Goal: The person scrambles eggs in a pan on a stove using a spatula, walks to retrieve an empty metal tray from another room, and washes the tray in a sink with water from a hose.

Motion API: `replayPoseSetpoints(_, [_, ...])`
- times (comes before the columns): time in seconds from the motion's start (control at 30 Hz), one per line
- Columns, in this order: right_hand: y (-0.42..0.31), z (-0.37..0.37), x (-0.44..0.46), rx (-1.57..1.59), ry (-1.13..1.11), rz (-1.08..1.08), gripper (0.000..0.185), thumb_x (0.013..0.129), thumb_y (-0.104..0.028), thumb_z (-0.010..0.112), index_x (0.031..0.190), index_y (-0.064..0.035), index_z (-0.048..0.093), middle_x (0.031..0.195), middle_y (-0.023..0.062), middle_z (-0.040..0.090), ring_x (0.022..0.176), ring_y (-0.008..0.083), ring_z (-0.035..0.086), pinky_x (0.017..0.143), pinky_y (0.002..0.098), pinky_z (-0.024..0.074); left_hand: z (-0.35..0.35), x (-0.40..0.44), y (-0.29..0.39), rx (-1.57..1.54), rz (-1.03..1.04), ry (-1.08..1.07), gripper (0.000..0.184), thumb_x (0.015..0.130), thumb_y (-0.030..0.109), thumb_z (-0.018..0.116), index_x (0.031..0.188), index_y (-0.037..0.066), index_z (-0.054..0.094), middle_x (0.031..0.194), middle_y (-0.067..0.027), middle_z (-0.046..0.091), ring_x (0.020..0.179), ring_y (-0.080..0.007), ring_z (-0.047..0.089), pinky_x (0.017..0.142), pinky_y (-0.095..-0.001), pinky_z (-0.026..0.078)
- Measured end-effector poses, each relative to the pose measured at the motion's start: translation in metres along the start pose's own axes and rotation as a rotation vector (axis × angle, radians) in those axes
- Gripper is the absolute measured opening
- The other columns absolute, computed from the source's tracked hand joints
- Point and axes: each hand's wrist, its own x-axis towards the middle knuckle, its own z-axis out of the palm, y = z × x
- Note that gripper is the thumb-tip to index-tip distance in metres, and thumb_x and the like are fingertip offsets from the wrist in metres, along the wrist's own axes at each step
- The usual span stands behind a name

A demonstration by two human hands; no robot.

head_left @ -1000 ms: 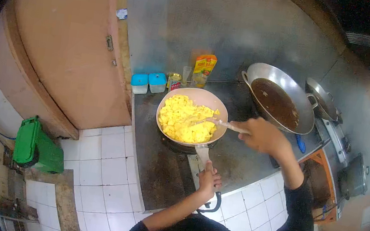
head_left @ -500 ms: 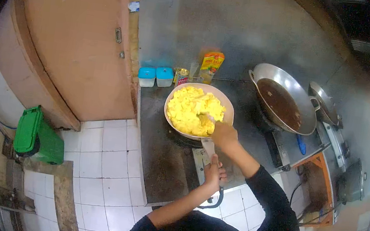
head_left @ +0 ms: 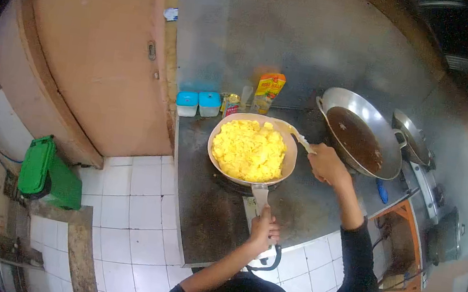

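Note:
Yellow scrambled egg [head_left: 250, 151] fills most of a light-coloured frying pan [head_left: 289, 163] on the stove. My left hand [head_left: 264, 229] is wrapped round the pan's handle [head_left: 260, 196], below the pan. To the right of the pan, my right hand [head_left: 326, 163] grips a pale spatula [head_left: 303, 142]. The spatula's far end lies at the pan's upper right rim, beside the egg.
A large wok [head_left: 342, 97] with brown liquid stands right, another pan [head_left: 411, 138] beyond it. Behind the frying pan are blue-lidded containers [head_left: 209, 103], a can [head_left: 231, 105] and a yellow pouch [head_left: 268, 92]. A green bin [head_left: 49, 173] stands left.
My right hand has moved from over the egg to the pan's right, drawing the spatula to the rim. The egg is now heaped together. My left hand still holds the handle.

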Motion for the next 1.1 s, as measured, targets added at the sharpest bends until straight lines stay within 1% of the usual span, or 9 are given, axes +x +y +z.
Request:
replayPoseSetpoints(0.07, [0.009,0.019,0.028,0.131,-0.234,0.231,0.023,0.075,-0.014,0.049,0.083,0.007,0.057,0.063,0.0266,0.057,0.05,0.0321,0.06,0.049,0.0389,0.0488,-0.007,-0.007,0.009,0.016,-0.028,-0.011,0.046,0.08,0.055,0.049,0.072,0.011,0.037,0.05,0.0038,0.025,0.038,-0.0081,0.023,0.035,-0.0242,0.02])
replayPoseSetpoints(0.17, [0.059,0.06,0.071,0.37,-0.298,0.166,0.02,0.077,-0.012,0.048,0.081,0.0049,0.058,0.051,0.018,0.052,0.033,0.0186,0.05,0.031,0.0316,0.039,-0.022,-0.02,0.029,0.085,-0.08,-0.053,0.045,0.081,0.053,0.049,0.073,0.01,0.038,0.05,0.0038,0.026,0.039,-0.0078,0.024,0.035,-0.0237,0.021])
replayPoseSetpoints(0.3, [0.061,0.051,0.141,0.532,-0.585,0.156,0.025,0.081,-0.019,0.049,0.097,-0.0047,0.062,0.051,0.0053,0.05,0.035,0.0088,0.042,0.029,0.0234,0.0301,-0.046,-0.029,0.057,0.226,-0.133,-0.03,0.042,0.084,0.051,0.046,0.076,0.01,0.04,0.05,0.0059,0.027,0.039,-0.0056,0.024,0.034,-0.0213,0.019])
replayPoseSetpoints(0.43, [0.021,0.048,0.237,0.24,-1.352,0.331,0.037,0.086,-0.015,0.043,0.122,-0.0225,0.042,0.049,-0.0077,0.026,0.037,0.0028,0.023,0.03,0.0178,0.0224,-0.043,-0.047,0.091,0.337,-0.15,-0.049,0.04,0.085,0.05,0.044,0.077,0.012,0.041,0.049,0.0079,0.025,0.037,-0.0034,0.022,0.033,-0.0193,0.017])
replayPoseSetpoints(0.6, [-0.016,0.029,0.215,-0.134,-1.327,-0.071,0.038,0.082,-0.016,0.047,0.12,-0.0237,0.047,0.049,-0.007,0.03,0.037,0.003,0.027,0.03,0.0197,0.0232,-0.043,-0.049,0.1,0.376,-0.225,0.026,0.039,0.086,0.05,0.044,0.078,0.012,0.041,0.048,0.0092,0.024,0.037,-0.0022,0.021,0.032,-0.0186,0.016])
replayPoseSetpoints(0.73, [0.037,0.026,0.138,-0.122,-0.471,-1.06,0.045,0.071,-0.012,0.052,0.115,-0.0198,0.055,0.068,0.0164,0.06,0.055,0.0286,0.059,0.053,0.0396,0.0484,-0.055,-0.04,0.098,0.213,-0.227,-0.116,0.038,0.084,0.047,0.05,0.076,0.012,0.039,0.048,0.0078,0.025,0.037,-0.0029,0.022,0.032,-0.0185,0.017])
replayPoseSetpoints(0.8, [0.017,-0.016,0.074,-0.349,-0.503,-0.676,0.048,0.071,-0.013,0.053,0.119,-0.021,0.051,0.077,0.0202,0.06,0.071,0.0348,0.061,0.067,0.0461,0.0483,-0.056,-0.041,0.097,0.214,-0.224,-0.127,0.037,0.084,0.046,0.05,0.076,0.012,0.04,0.048,0.008,0.024,0.038,-0.0026,0.022,0.032,-0.0183,0.017])
replayPoseSetpoints(0.87, [0.011,-0.037,0.035,-0.522,-0.423,-0.546,0.05,0.071,-0.013,0.053,0.12,-0.0223,0.049,0.075,0.0194,0.061,0.07,0.0338,0.061,0.065,0.0457,0.0495,-0.052,-0.043,0.098,0.209,-0.227,-0.132,0.036,0.086,0.045,0.047,0.076,0.012,0.039,0.048,0.0082,0.024,0.037,-0.0026,0.021,0.032,-0.0184,0.017])
replayPoseSetpoints(1.1, [0.012,-0.008,-0.016,-0.537,-0.379,-0.483,0.037,0.073,-0.012,0.051,0.111,-0.0108,0.052,0.073,0.0143,0.062,0.067,0.0299,0.063,0.058,0.043,0.0508,-0.039,-0.034,0.073,0.102,-0.239,-0.169,0.036,0.087,0.046,0.044,0.073,0.013,0.04,0.047,0.0084,0.024,0.036,-0.0031,0.02,0.03,-0.0187,0.016])
